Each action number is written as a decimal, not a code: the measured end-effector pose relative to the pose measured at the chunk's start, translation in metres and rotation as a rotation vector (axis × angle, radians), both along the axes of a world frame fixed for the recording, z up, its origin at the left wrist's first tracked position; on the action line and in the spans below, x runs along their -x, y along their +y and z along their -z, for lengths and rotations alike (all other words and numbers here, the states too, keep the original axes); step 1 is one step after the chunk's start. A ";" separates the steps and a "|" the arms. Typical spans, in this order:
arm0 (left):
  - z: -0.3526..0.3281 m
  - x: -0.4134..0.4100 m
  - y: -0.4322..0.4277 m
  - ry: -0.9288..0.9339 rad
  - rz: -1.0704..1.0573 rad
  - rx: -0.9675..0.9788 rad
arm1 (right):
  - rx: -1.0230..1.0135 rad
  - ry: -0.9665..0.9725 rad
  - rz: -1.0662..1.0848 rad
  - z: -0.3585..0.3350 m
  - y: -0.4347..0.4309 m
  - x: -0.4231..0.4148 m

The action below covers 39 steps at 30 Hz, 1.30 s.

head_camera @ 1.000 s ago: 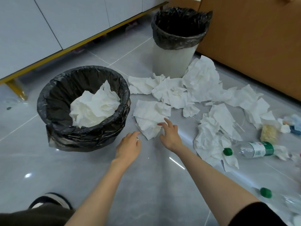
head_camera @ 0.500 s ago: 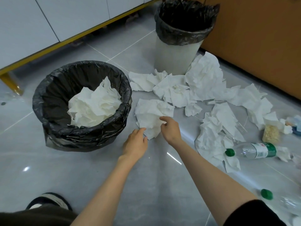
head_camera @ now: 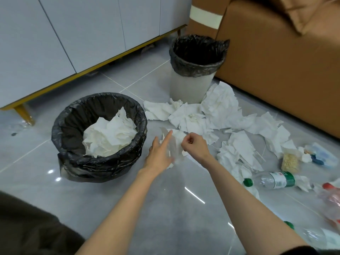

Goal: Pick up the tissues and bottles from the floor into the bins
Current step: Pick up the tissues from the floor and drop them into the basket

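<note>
Left of the left hand (head_camera: pixel 159 154) stands the low bin (head_camera: pixel 73 112), part-filled with tissues (head_camera: pixel 108 137), likely kept close for short drops. That hand is spread, straight fingers against a blurred tissue (head_camera: pixel 175 142); the right hand (head_camera: pixel 195 146) pinches it with curled fingers. Loose tissues (head_camera: pixel 220 107) and a bottle (head_camera: pixel 272 180) lie rightward on the floor (head_camera: pixel 165 208).

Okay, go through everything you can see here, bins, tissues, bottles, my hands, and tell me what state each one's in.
Low bin: lined, upright, holding crumpled tissues almost to the rim.
Tall bin: lined, upright, nothing visible inside.
Held tissue: crumpled, pinched by right hand, left hand with straight fingers against it.
Floor tissues: crumpled, scattered, not yet binned.
Green-capped bottle: capped, lying on its side.
</note>
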<state>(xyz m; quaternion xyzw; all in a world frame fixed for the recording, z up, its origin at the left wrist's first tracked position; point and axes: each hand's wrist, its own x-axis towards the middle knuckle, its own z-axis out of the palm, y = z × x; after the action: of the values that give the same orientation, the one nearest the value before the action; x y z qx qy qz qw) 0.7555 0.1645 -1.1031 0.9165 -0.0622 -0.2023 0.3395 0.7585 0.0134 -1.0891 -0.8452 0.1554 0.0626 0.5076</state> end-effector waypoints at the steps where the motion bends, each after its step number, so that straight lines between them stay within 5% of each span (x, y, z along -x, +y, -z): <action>1: -0.002 -0.001 -0.002 0.019 0.028 0.011 | -0.108 0.019 0.018 -0.008 -0.002 -0.001; 9: -0.029 0.008 -0.010 0.171 -0.095 0.467 | -0.589 0.111 0.154 -0.041 -0.014 0.009; 12: -0.029 0.015 -0.001 0.263 -0.267 0.563 | -0.569 0.091 0.213 -0.034 -0.008 0.016; 17: -0.023 0.023 0.016 0.594 -0.629 1.037 | -0.386 0.192 0.048 -0.011 0.010 0.037; 22: 0.003 0.041 0.031 0.738 -0.702 0.986 | -0.251 0.304 -0.046 0.019 0.027 0.059; 28: 0.018 0.051 0.056 0.701 -0.797 1.168 | -0.010 0.265 0.008 0.047 0.043 0.059; 34: 0.041 0.061 0.079 0.513 -0.839 0.870 | 0.285 0.215 -0.278 0.072 0.053 0.047; 39: 0.045 0.060 0.088 0.481 -0.783 0.721 | 0.438 0.376 -0.477 0.080 0.065 0.022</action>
<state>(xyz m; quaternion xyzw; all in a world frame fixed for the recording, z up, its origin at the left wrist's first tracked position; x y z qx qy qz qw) 0.6960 0.2521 -1.1484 0.6263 0.2949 -0.2303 0.6839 0.7361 0.0784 -1.1693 -0.9199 0.0544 0.2987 0.2482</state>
